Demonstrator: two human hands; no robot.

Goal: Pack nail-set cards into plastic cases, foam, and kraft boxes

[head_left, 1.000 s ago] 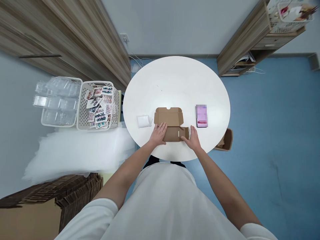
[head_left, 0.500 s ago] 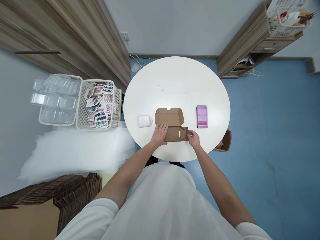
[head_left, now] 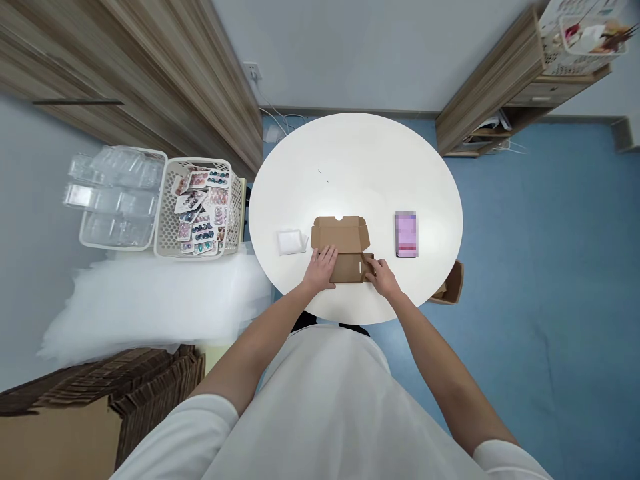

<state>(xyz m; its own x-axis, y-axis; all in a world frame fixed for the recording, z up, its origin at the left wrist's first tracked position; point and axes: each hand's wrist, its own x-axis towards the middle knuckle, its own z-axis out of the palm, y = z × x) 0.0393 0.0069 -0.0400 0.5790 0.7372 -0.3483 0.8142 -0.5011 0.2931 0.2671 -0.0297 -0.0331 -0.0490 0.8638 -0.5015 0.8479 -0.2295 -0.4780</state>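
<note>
A flat brown cardboard box blank (head_left: 341,235) lies on the round white table (head_left: 355,167), near its front edge. My left hand (head_left: 321,267) rests flat on the blank's left part, fingers stretched out. My right hand (head_left: 383,277) pinches the blank's right side flap, which is folded upward and inward. A small white packet (head_left: 292,241) lies just left of the blank. A pink phone-sized card (head_left: 405,234) lies to its right.
Left of the table stand a white basket (head_left: 236,200) of patterned cards and a tray of clear plastic cases (head_left: 117,197) over white foam sheets (head_left: 155,300). Stacked cardboard (head_left: 100,393) is at the lower left. A small brown box (head_left: 453,283) sits below the table's right edge. Wooden shelves (head_left: 500,87) stand far right.
My right hand moved inward from the table onto the blank's right flap and folded it up and over. My left hand stayed pressed on the blank's left part.
</note>
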